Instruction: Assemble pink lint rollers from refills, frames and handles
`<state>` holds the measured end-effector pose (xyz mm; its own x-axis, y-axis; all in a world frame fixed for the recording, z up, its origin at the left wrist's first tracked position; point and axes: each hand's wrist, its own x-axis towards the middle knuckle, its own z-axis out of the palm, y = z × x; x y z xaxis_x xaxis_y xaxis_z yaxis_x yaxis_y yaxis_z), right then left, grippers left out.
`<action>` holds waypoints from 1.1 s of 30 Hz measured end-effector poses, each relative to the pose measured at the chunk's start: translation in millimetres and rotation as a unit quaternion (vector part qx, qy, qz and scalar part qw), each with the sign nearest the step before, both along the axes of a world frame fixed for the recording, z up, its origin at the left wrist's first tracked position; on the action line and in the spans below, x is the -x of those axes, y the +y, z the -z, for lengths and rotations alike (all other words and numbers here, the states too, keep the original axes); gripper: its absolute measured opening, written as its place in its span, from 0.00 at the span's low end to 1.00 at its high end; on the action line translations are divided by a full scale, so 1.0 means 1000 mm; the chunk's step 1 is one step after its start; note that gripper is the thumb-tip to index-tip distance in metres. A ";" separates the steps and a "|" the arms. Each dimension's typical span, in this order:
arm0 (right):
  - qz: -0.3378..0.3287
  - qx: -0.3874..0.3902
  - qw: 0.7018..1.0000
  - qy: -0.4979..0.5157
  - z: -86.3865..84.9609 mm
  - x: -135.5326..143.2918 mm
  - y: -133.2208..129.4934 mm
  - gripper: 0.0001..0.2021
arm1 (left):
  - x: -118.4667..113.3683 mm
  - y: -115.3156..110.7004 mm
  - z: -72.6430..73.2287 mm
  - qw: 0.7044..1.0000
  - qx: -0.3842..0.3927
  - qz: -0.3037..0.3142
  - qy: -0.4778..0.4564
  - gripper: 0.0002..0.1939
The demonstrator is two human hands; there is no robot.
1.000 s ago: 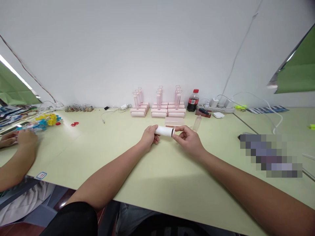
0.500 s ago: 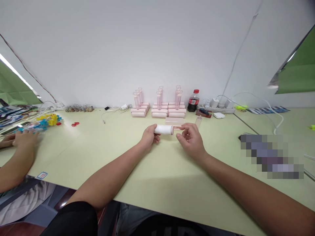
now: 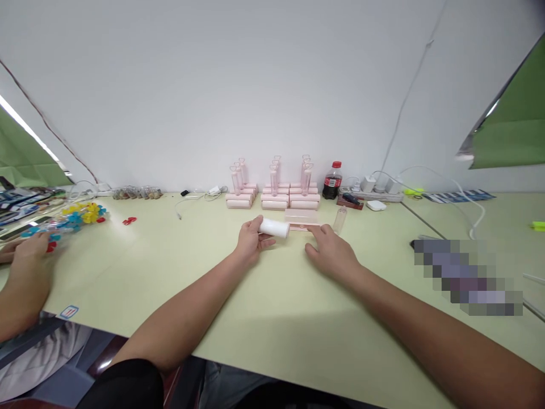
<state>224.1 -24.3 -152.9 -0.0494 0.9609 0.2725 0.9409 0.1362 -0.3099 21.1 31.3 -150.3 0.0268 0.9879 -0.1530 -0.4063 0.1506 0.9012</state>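
My left hand is closed round a white lint roller roll with a pinkish right end. The roll is held just above the table, nearly level. To its right, my right hand reaches forward with thumb and index finger apart, the index tip at the right end of a flat pink plastic piece. Whether the finger presses on that piece or hovers over it is hard to see. Behind the piece lies a translucent pink cover. A clear pink tube-shaped handle stands just beyond my right knuckles.
Pink roller cases line the wall in groups, with heart-topped handles upright on them. A cola bottle, chargers and a white box sit to the right. At left, another person's hand is by colourful plastic pieces.
My left hand has shifted the roll slightly left and tilted it. My right hand has come away from the roll's end, its index finger lowered toward the pink piece.
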 end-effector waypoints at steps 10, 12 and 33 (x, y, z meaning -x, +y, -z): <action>0.013 0.068 0.994 -0.085 -0.001 -0.020 0.018 0.13 | 0.005 0.006 -0.003 0.995 0.092 -0.044 0.015 0.20; 0.011 0.055 0.995 -0.082 -0.001 -0.019 0.017 0.10 | 0.008 0.007 -0.004 0.992 0.126 -0.019 0.014 0.20; -0.058 0.194 0.882 0.426 0.008 0.016 -0.001 0.03 | -0.013 -0.027 -0.008 0.983 -0.012 0.177 0.041 0.18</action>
